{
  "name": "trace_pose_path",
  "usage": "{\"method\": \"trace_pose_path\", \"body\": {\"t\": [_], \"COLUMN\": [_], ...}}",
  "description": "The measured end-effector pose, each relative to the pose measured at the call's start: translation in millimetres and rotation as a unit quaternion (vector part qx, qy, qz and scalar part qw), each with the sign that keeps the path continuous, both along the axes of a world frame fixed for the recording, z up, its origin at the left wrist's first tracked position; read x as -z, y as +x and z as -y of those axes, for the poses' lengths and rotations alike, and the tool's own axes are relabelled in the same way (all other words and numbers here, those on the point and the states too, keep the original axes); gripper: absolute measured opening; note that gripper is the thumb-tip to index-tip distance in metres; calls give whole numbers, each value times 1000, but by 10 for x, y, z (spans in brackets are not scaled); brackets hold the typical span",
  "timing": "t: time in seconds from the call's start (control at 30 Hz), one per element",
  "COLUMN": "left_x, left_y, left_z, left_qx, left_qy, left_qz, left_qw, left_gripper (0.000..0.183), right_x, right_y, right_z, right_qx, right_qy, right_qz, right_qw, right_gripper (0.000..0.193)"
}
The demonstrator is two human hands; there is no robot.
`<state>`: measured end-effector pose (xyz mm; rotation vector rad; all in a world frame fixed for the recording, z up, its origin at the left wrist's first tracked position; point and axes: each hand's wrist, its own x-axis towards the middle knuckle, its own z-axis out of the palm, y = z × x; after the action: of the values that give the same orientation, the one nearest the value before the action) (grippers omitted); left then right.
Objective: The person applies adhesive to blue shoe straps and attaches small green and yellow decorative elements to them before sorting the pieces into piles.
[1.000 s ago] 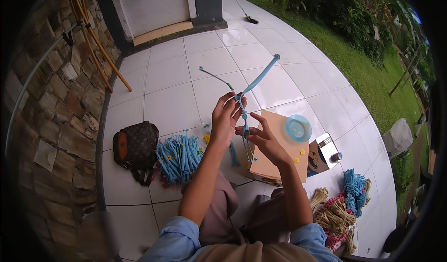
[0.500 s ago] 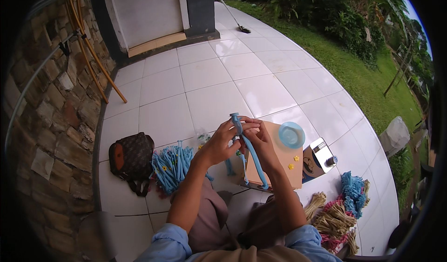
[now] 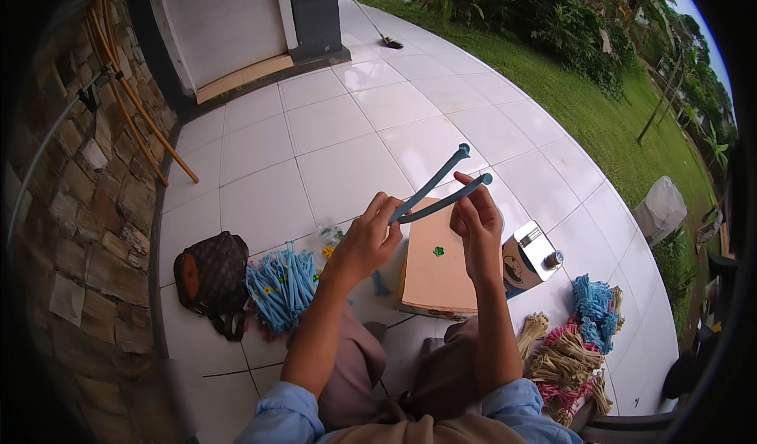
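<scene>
My left hand [image 3: 365, 241] is closed on the folded middle of a blue strap [image 3: 432, 185], a soft band with flared ends. Both ends of it point up and to the right, spread apart like a V. Around the lower branch, close to its end, the fingers of my right hand [image 3: 478, 222] are curled, with the index fingertip showing above the band. Below the strap stands a cardboard-topped box [image 3: 430, 282] with a small green flower-shaped piece [image 3: 438, 251] on it. A light blue bowl is mostly hidden behind my right hand.
Left of my knees lie a heap of blue straps [image 3: 280, 286] and a brown patterned backpack [image 3: 211, 274]. A rectangular tin [image 3: 530, 259] stands right of the box. Farther right are beige bundles [image 3: 564, 365] and blue bundles [image 3: 595, 310]. A stone wall [image 3: 79, 239] borders the left.
The strap has swung from hanging down between my close-held hands to pointing up and right. My hands have moved apart. A green flower piece now shows on the box; my right arm covers the yellow ones.
</scene>
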<state>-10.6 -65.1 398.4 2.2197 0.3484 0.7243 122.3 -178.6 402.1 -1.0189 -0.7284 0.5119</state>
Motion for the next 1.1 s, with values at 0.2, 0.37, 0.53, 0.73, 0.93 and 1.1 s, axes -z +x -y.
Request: {"method": "trace_pose_path", "body": {"t": [0.2, 0.37, 0.53, 0.73, 0.93, 1.1], "left_x": [39, 67, 158, 111, 119, 226], "left_y": [75, 129, 201, 313, 386, 493], "left_z": [11, 5, -72, 28, 129, 160], "left_qx": [12, 24, 31, 20, 45, 53], "left_qy": [50, -68, -266, -421, -357, -346], "left_qz": [-18, 25, 93, 172, 123, 102], "left_qw": [999, 997, 959, 890, 925, 931], "left_gripper": [19, 20, 17, 27, 18, 22], "right_x": [-45, -32, -84, -72, 10, 162], "right_y": [128, 202, 207, 278, 456, 631], "right_z": [147, 267, 366, 431, 542, 695], "right_qx": [59, 96, 135, 190, 237, 211], "right_qy": [29, 48, 53, 31, -11, -42], "right_qz": [-2, 16, 9, 41, 89, 90], "right_qw": [998, 994, 989, 980, 967, 972], "right_gripper": [24, 12, 12, 13, 11, 31]}}
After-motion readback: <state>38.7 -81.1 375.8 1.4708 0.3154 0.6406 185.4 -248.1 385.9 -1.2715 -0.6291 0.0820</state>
